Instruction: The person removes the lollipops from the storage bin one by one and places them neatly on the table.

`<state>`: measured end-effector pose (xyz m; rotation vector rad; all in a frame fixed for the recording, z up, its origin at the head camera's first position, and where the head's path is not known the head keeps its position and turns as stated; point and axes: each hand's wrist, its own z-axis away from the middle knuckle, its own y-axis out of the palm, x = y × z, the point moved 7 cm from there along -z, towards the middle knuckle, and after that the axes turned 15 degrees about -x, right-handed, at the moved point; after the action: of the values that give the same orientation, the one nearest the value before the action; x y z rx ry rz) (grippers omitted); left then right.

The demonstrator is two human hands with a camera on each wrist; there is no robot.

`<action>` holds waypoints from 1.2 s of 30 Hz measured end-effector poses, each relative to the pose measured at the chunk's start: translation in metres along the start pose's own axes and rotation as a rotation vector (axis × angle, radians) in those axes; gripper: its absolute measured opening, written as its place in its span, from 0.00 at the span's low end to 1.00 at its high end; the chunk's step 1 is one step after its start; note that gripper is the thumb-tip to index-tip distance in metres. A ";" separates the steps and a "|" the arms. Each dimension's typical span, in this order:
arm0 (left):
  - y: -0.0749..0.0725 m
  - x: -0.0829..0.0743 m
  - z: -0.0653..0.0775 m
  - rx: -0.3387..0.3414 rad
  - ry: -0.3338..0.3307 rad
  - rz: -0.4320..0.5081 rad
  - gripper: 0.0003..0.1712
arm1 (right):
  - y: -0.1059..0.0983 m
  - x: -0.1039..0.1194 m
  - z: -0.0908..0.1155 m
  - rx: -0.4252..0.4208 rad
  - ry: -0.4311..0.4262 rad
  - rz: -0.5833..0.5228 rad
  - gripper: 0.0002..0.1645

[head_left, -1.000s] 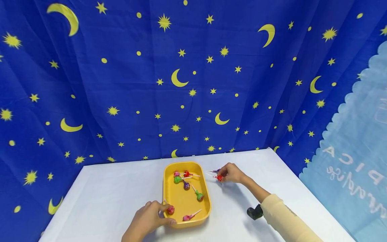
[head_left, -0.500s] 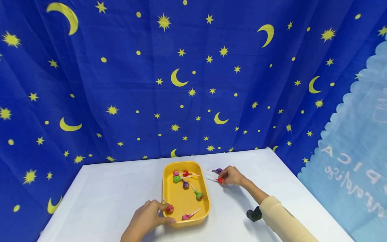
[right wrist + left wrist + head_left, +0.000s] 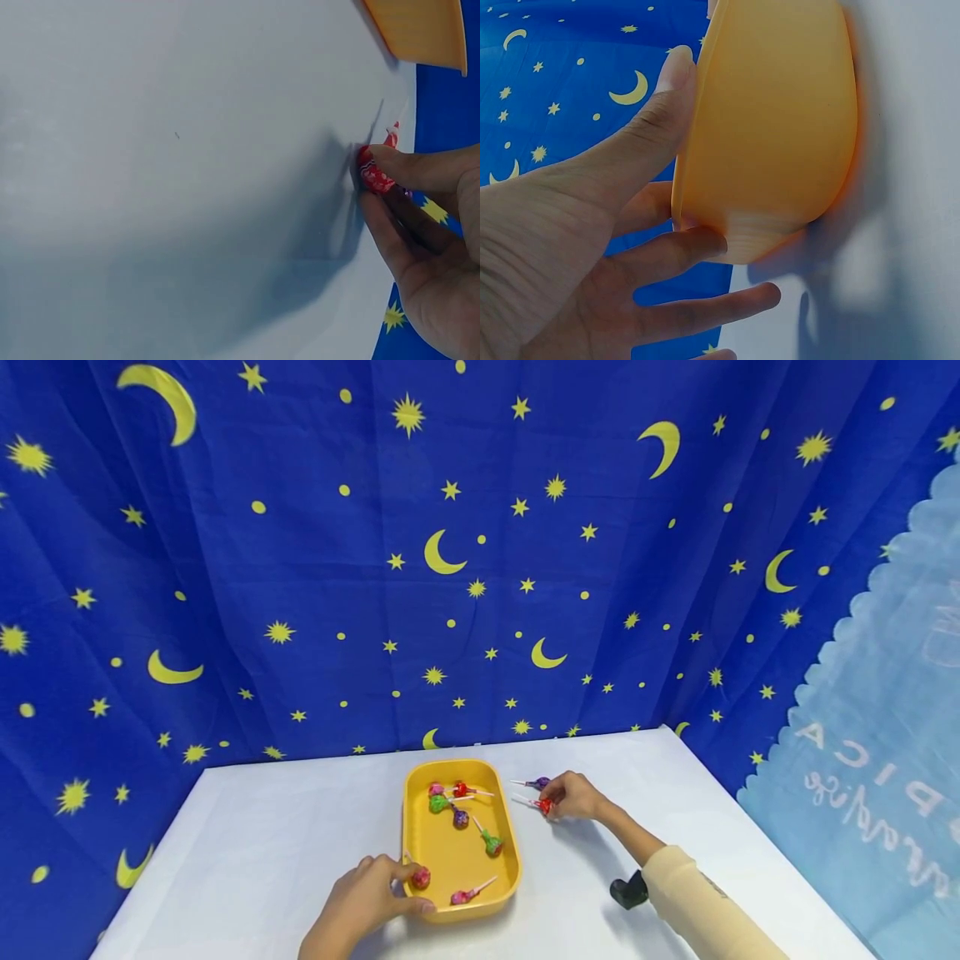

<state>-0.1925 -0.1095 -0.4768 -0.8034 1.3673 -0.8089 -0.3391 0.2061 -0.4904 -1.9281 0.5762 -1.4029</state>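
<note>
My left hand [image 3: 366,897] grips the near left corner of a yellow plastic tray [image 3: 514,827], its thumb along the rim in the left wrist view. Close by that hand, inside the tray, lies a pink-red lollipop [image 3: 421,878]. To the tray's right, my right hand [image 3: 576,796] pinches the wrapped head of a red lollipop [image 3: 375,171] between thumb and fingers, close over the white table. Its white stick points left toward the tray. Just behind it lies a purple lollipop [image 3: 539,783], stick also pointing left.
Inside the tray are several more lollipops, among them a green one [image 3: 492,844], a purple one [image 3: 461,818] and a pink one [image 3: 461,897]. A black object [image 3: 628,890] shows beside the right sleeve. A blue star-and-moon cloth [image 3: 337,568] hangs behind the white table [image 3: 285,835].
My right hand has shifted slightly toward me with the red lollipop, which now lies apart from the purple one, more of which shows. My left hand stays on the tray.
</note>
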 end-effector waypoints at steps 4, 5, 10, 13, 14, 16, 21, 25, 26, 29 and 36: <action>0.000 0.000 0.000 0.003 0.000 0.000 0.36 | -0.002 0.000 -0.001 0.005 0.014 -0.017 0.17; 0.000 0.000 0.000 0.003 0.000 -0.001 0.36 | -0.003 0.000 -0.001 0.007 0.016 -0.020 0.17; 0.000 0.000 0.000 0.005 -0.005 -0.004 0.36 | -0.006 0.000 -0.002 -0.003 0.008 -0.014 0.17; 0.001 0.000 0.000 0.007 -0.006 -0.003 0.36 | -0.009 -0.001 -0.003 -0.012 -0.001 -0.005 0.18; 0.001 0.000 0.000 0.007 -0.006 -0.003 0.36 | -0.010 -0.001 -0.003 -0.016 -0.007 0.002 0.18; 0.001 0.000 0.000 0.006 -0.007 -0.004 0.36 | -0.012 0.000 -0.004 -0.023 -0.023 0.010 0.18; 0.000 0.000 0.001 0.006 -0.010 -0.005 0.37 | -0.017 0.009 -0.006 -0.042 -0.059 0.013 0.18; -0.001 0.000 0.001 0.006 -0.008 0.001 0.36 | -0.018 0.014 -0.008 -0.047 -0.042 -0.033 0.17; -0.001 0.000 0.001 0.006 -0.007 0.002 0.36 | -0.018 0.015 -0.009 -0.049 -0.036 -0.047 0.17; 0.000 0.000 0.001 0.007 -0.006 0.007 0.36 | -0.017 0.019 -0.010 -0.058 -0.024 -0.090 0.16; -0.001 0.000 0.000 -0.004 -0.006 0.011 0.35 | -0.013 0.041 -0.011 -0.063 -0.067 -0.145 0.14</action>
<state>-0.1920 -0.1103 -0.4762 -0.8008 1.3672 -0.7949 -0.3368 0.1837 -0.4523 -2.0945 0.4623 -1.4173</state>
